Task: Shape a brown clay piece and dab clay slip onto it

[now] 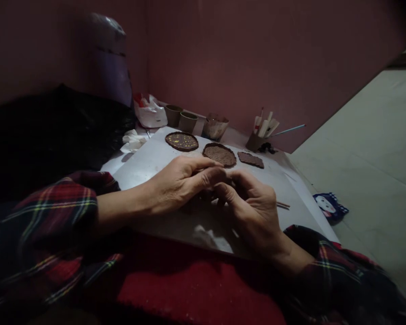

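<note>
My left hand (181, 180) and my right hand (253, 207) meet over a white board (149, 162) on my lap, fingers pinched together around something small and dark that the fingers mostly hide. A thin stick (283, 205) pokes out past my right hand. Beyond my hands lie three flat brown clay pieces: a round one with yellow dots (182, 141), a round ridged one (219, 155) and a smaller rough one (251, 159).
At the board's far edge stand two small cups (181, 118), a wider pot (215, 126), a holder with brushes (260, 133), crumpled white tissue (133, 140) and a plastic bag (150, 113). A blue doll-faced item (329, 205) lies on the floor at right. A dark bag (54, 131) sits left.
</note>
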`<state>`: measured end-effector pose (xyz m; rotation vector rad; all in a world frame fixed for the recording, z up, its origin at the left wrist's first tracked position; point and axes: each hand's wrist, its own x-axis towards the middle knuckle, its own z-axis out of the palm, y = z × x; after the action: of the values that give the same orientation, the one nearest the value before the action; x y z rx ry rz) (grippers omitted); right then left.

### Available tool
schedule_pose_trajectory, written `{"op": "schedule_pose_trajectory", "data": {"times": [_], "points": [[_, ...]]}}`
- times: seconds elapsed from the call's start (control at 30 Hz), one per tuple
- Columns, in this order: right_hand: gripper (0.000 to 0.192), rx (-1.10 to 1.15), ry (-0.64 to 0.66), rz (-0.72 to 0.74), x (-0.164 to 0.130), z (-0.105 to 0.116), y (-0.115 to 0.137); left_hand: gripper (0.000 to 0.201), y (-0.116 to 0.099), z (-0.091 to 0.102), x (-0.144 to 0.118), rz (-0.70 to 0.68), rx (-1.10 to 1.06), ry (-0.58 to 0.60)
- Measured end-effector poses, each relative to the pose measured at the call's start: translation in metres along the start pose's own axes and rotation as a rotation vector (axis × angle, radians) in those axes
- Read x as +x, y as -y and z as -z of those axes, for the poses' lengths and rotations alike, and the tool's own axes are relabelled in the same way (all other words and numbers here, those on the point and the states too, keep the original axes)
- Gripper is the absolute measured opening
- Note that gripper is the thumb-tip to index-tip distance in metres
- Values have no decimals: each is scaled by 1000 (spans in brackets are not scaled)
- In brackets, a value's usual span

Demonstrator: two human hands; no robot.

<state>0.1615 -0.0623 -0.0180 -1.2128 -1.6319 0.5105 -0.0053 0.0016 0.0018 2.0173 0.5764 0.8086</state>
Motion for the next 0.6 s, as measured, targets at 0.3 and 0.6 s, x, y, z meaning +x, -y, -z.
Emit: {"op": "schedule_pose_trajectory", "data": {"times": [0.3, 0.6], "points": [[25, 202, -39, -154, 12, -7, 0, 32, -4, -1, -1, 1, 162, -61], [20, 180, -47, -109, 4, -7, -4, 16, -3, -2, -8, -81, 39, -51]]}}
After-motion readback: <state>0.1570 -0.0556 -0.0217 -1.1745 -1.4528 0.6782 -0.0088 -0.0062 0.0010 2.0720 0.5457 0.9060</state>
